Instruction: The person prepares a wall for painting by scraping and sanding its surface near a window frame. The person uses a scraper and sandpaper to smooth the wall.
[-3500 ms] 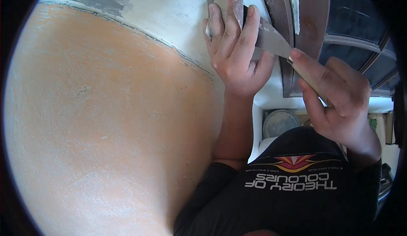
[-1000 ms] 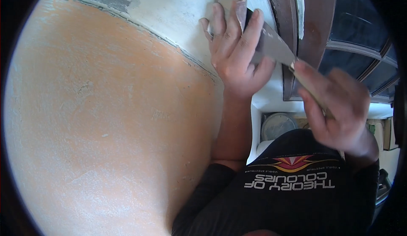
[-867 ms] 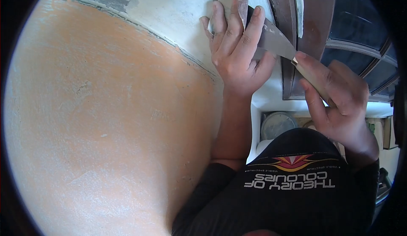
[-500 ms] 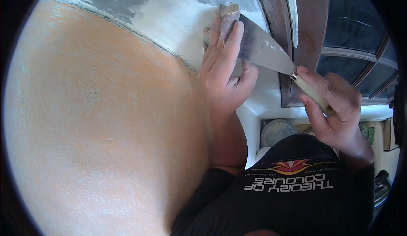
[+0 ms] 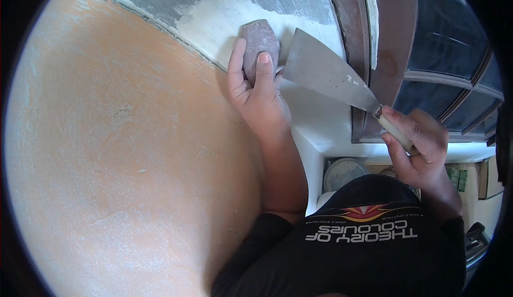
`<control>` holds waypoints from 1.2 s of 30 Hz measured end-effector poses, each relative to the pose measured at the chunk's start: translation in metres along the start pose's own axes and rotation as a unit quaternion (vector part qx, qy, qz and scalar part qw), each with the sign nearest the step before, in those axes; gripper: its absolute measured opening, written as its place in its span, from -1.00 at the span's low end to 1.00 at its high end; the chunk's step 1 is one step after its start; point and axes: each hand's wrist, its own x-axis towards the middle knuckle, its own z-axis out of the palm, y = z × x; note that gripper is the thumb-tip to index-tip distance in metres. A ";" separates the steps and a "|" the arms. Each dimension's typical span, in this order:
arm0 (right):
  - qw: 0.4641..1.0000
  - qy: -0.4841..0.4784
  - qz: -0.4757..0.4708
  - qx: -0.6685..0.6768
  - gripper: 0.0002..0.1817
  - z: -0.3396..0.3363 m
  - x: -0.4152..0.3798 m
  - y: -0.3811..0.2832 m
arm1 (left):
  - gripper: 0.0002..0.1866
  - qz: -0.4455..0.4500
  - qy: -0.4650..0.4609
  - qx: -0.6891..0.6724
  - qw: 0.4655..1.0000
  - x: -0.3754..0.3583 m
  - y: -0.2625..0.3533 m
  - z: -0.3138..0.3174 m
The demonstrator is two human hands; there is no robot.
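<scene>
My left hand (image 5: 259, 88) holds a folded piece of sandpaper (image 5: 260, 43), reddish-brown and dusted white, thumb across its face and fingers behind. It is in front of a white patch (image 5: 211, 22) on the grey wall surface (image 5: 165, 0). To the right, my right hand (image 5: 422, 145) is closed around the pale handle of a wide putty knife (image 5: 326, 72). The metal blade points up and left, its broad edge just right of the sandpaper and apart from it. White specks mark the blade near the handle.
An orange wall (image 5: 128, 137) with scuffed paint fills the left side, bordered above by a rough seam. A brown wooden frame (image 5: 393, 40) with glass panes (image 5: 446, 24) stands at the right. A round-lidded container (image 5: 344, 174) sits low behind my body.
My left hand has turned and drawn down-left, away from the blade, so the sandpaper's broad face now shows. My right hand has lowered slightly with the putty knife.
</scene>
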 end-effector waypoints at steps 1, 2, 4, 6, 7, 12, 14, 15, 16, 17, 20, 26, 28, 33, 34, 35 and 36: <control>1.000 -0.001 0.000 0.004 -0.50 0.001 0.000 -0.001 | -0.48 0.029 0.023 0.056 0.998 0.001 -0.002 0.000; 1.000 -0.002 0.002 0.008 -0.50 0.002 0.000 -0.001 | -0.48 0.056 0.046 0.113 0.991 0.002 -0.005 -0.001; 1.000 -0.006 0.002 0.005 -0.50 0.003 0.003 -0.002 | -0.48 0.066 0.045 0.143 0.986 0.003 -0.011 -0.006; 1.000 -0.011 -0.001 0.001 -0.50 0.004 0.006 -0.002 | -0.48 0.076 0.047 0.172 0.981 0.003 -0.011 -0.007; 1.000 -0.005 -0.004 -0.003 -0.50 0.005 0.008 -0.001 | -0.49 0.060 0.053 0.174 0.981 0.002 -0.010 -0.004; 0.999 0.031 -0.025 -0.036 -0.49 0.012 0.020 0.005 | -0.51 0.026 0.057 0.156 0.986 0.002 -0.014 -0.005; 0.995 0.057 -0.059 -0.055 -0.49 0.016 0.026 0.008 | -0.49 0.033 0.033 0.145 0.988 0.003 -0.021 -0.008; 0.995 0.052 -0.062 -0.060 -0.49 0.016 0.025 0.010 | -0.49 0.032 0.036 0.139 0.989 0.002 -0.024 -0.010; 0.995 0.037 -0.058 -0.074 -0.49 0.015 0.025 0.012 | -0.50 0.030 0.023 0.109 0.993 0.001 -0.027 -0.012; 0.994 0.021 -0.057 -0.088 -0.49 0.015 0.025 0.015 | -0.52 0.030 0.011 0.077 0.997 0.001 -0.029 -0.012; 0.995 0.044 -0.070 -0.062 -0.50 0.012 0.032 0.012 | -0.59 0.044 0.044 0.070 0.996 0.000 -0.015 -0.009; 0.997 -0.053 -0.056 -0.024 -0.55 -0.006 0.034 0.027 | -0.61 0.006 0.061 0.042 0.997 0.009 -0.016 -0.019; 0.989 -0.114 -0.088 -0.036 -0.55 -0.016 0.043 0.028 | -0.61 0.002 0.055 0.036 0.998 0.010 -0.014 -0.020; 0.975 -0.150 -0.128 -0.099 -0.55 -0.028 0.065 0.023 | -0.61 -0.011 0.045 0.030 0.998 0.009 -0.005 -0.018; 0.973 -0.151 -0.123 -0.123 -0.55 -0.029 0.068 0.022 | -0.62 -0.027 0.049 0.034 0.998 0.009 -0.005 -0.017; 0.972 -0.153 -0.123 -0.126 -0.55 -0.030 0.070 0.021 | -0.62 -0.042 0.054 0.038 0.997 0.008 -0.005 -0.018; 0.969 -0.167 -0.128 -0.125 -0.55 -0.031 0.073 0.020 | -0.62 -0.041 0.055 0.035 0.997 0.009 -0.006 -0.019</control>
